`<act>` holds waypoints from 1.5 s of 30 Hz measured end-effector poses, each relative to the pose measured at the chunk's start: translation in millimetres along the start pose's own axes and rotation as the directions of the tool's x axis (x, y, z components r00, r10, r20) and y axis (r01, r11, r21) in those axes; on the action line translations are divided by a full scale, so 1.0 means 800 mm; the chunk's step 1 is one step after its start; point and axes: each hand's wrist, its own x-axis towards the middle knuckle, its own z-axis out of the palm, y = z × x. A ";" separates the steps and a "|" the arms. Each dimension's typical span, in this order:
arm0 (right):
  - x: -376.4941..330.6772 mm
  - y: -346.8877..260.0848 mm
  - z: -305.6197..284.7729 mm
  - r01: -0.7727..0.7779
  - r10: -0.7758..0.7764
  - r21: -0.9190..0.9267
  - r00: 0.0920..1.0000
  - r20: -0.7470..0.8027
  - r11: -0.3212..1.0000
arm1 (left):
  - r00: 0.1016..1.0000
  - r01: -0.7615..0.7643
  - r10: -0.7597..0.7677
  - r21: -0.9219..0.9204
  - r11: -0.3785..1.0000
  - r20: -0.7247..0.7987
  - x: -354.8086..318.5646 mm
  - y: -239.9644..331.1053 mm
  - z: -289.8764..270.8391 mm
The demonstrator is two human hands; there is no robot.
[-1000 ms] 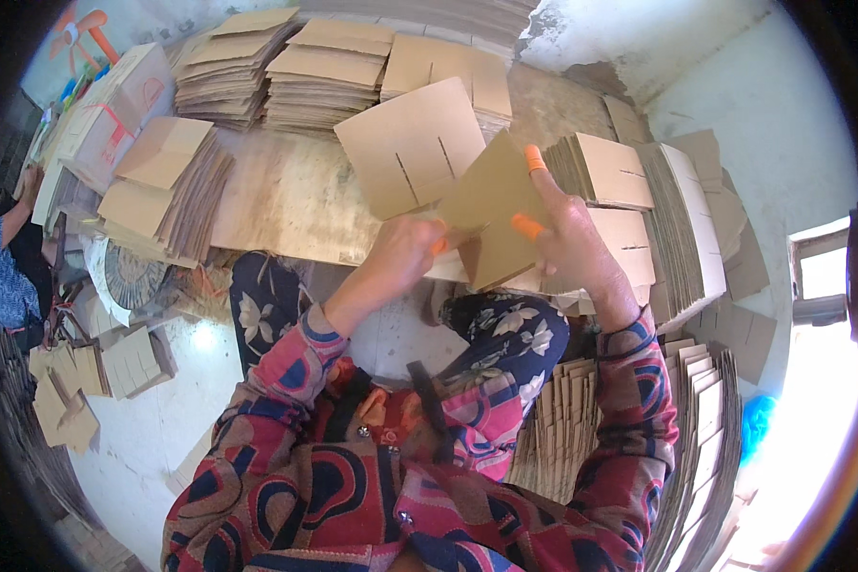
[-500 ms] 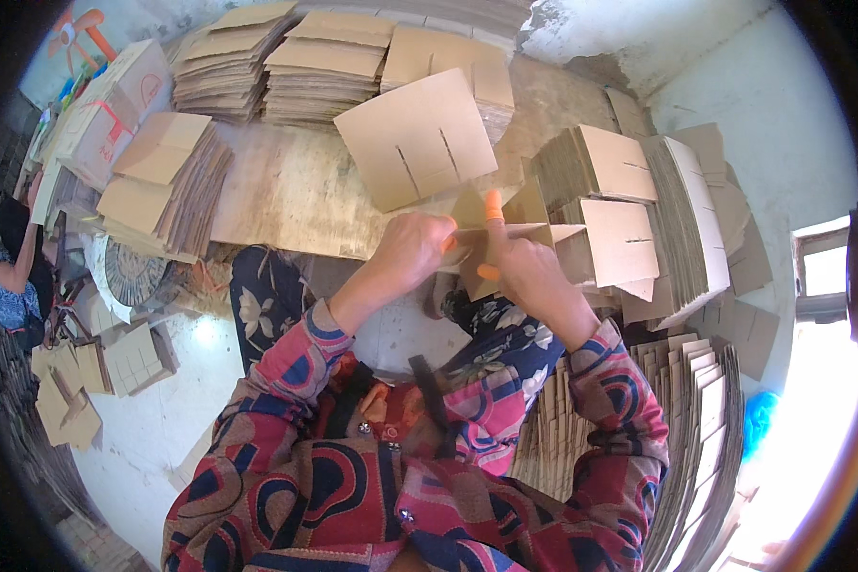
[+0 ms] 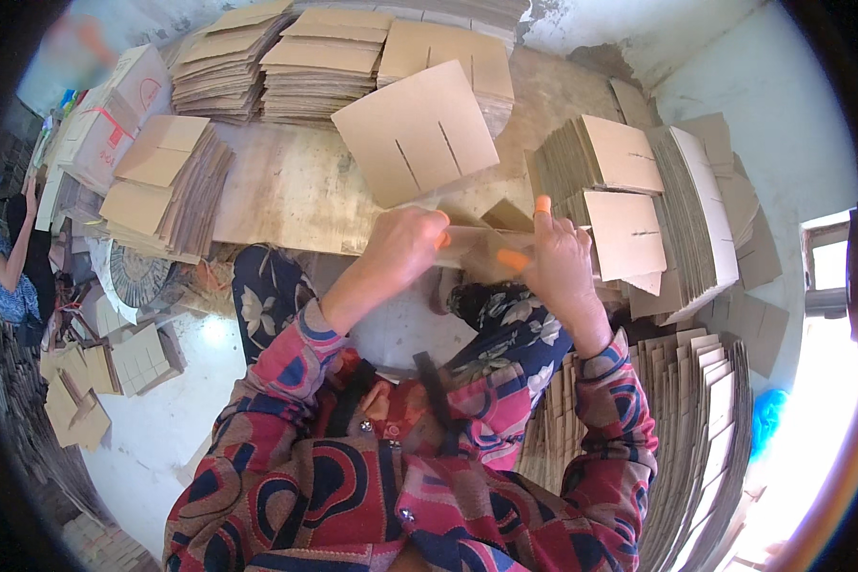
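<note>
In front of me, my left hand [image 3: 400, 250] is closed on one end of a cardboard divider [image 3: 475, 240] of crossed, interlocking strips. My right hand [image 3: 561, 272] grips its other end, thumb upright. Orange covers sit on some fingertips of both hands. Motion smears the divider, so how its strips fit together cannot be made out. Just beyond my hands, a flat cardboard sheet [image 3: 419, 133] with two slits lies tilted on the wooden table [image 3: 286, 191]. To the right of my right hand stands a stack of slotted cardboard pieces [image 3: 624, 234].
Cardboard stacks [image 3: 319, 71] line the table's far side. Another stack [image 3: 157, 186] and a white carton [image 3: 114, 119] stand left. Assembled dividers [image 3: 663, 429] are packed beside my right arm. Loose cardboard [image 3: 143, 357] lies on the floor, left, near another person [image 3: 10, 257].
My right hand has moved right and turned more upright, widening the gap between my hands. The divider strips between them have shifted and blurred. My left hand is slightly further left.
</note>
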 end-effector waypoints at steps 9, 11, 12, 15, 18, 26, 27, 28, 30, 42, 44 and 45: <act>-0.012 -0.019 0.017 0.277 -0.253 0.097 0.945 -0.205 0.956 | 0.944 -0.078 0.149 0.240 0.968 -0.294 -0.020 0.021 -0.030; -0.007 -0.027 0.023 0.335 -0.318 0.060 0.928 -0.196 0.940 | 0.927 -0.152 0.252 0.336 0.930 -0.278 -0.024 0.028 -0.028; -0.004 -0.033 0.023 0.347 -0.333 0.055 0.926 -0.179 0.936 | 0.916 -0.180 0.298 0.388 0.904 -0.270 -0.026 0.029 -0.027; 0.002 -0.048 0.011 0.364 -0.349 0.080 0.924 -0.154 0.928 | 0.924 -0.286 0.371 0.473 0.834 -0.096 -0.030 0.021 -0.032; -0.011 -0.064 -0.004 0.476 -0.472 -0.016 0.867 -0.161 0.880 | 0.933 -0.360 0.351 0.272 0.892 0.081 -0.048 -0.005 -0.029; -0.051 -0.126 -0.045 0.376 -0.432 -0.225 0.677 -0.595 0.899 | 0.843 -0.302 0.512 0.642 0.705 -0.166 -0.114 0.017 -0.169; -0.053 -0.127 -0.036 0.355 -0.393 -0.196 0.655 -0.646 0.914 | 0.795 -0.219 0.550 0.722 0.656 -0.258 -0.120 0.001 -0.187; -0.055 -0.123 -0.026 0.336 -0.360 -0.161 0.699 -0.618 0.928 | 0.815 -0.130 0.505 0.760 0.637 -0.283 -0.128 -0.014 -0.205; -0.063 -0.116 -0.004 0.294 -0.308 -0.114 0.784 -0.539 0.949 | 0.909 0.113 0.311 0.882 0.458 -0.278 -0.149 -0.055 -0.238; -0.121 -0.018 0.051 -0.022 -0.009 -0.072 0.913 -0.407 0.997 | 0.876 0.470 -0.254 0.610 0.638 -0.409 -0.135 -0.165 -0.221; -0.121 0.013 0.053 -0.120 0.040 -0.151 0.891 -0.453 0.981 | 0.866 0.493 -0.320 0.541 0.682 -0.384 -0.124 -0.167 -0.186; -0.121 0.029 0.054 -0.167 0.077 -0.150 0.877 -0.474 0.975 | 0.871 0.436 -0.253 0.428 0.791 -0.421 -0.113 -0.179 -0.158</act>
